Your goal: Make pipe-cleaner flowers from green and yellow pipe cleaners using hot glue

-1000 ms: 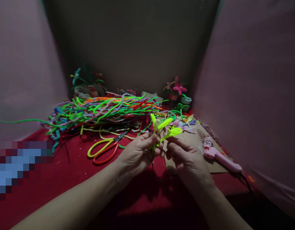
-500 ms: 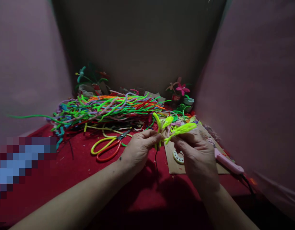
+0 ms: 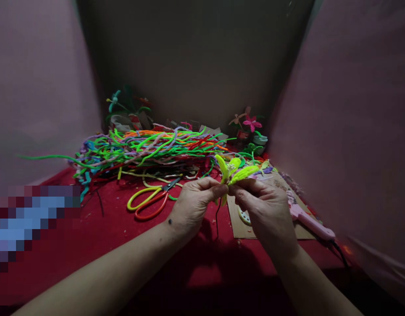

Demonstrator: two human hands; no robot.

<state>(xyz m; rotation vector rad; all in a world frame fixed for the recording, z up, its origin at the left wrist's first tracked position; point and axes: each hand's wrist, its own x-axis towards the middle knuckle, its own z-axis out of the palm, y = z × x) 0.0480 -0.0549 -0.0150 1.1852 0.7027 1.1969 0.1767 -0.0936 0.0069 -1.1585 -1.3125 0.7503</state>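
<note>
My left hand [image 3: 194, 203] and my right hand [image 3: 266, 210] meet over the red cloth, both pinched on a small yellow-green pipe-cleaner flower [image 3: 233, 170]. Its looped petals stick up above my fingertips. A thin dark stem wire [image 3: 217, 217] hangs down below my left hand's fingers. Just behind the hands lies a big pile of coloured pipe cleaners [image 3: 149, 149]. Scissors [image 3: 149, 199] with yellow and orange handles lie left of my left hand.
A pink glue gun [image 3: 309, 221] rests on a cardboard sheet [image 3: 241, 226] at the right, with a white ring beside my right hand. Finished pipe-cleaner flowers [image 3: 250, 125] stand at the back right and back left [image 3: 118, 103]. Pink walls close in on both sides.
My right hand moved up and in to meet my left hand at the flower's base. The petals were drawn closer together. The view drifted slightly.
</note>
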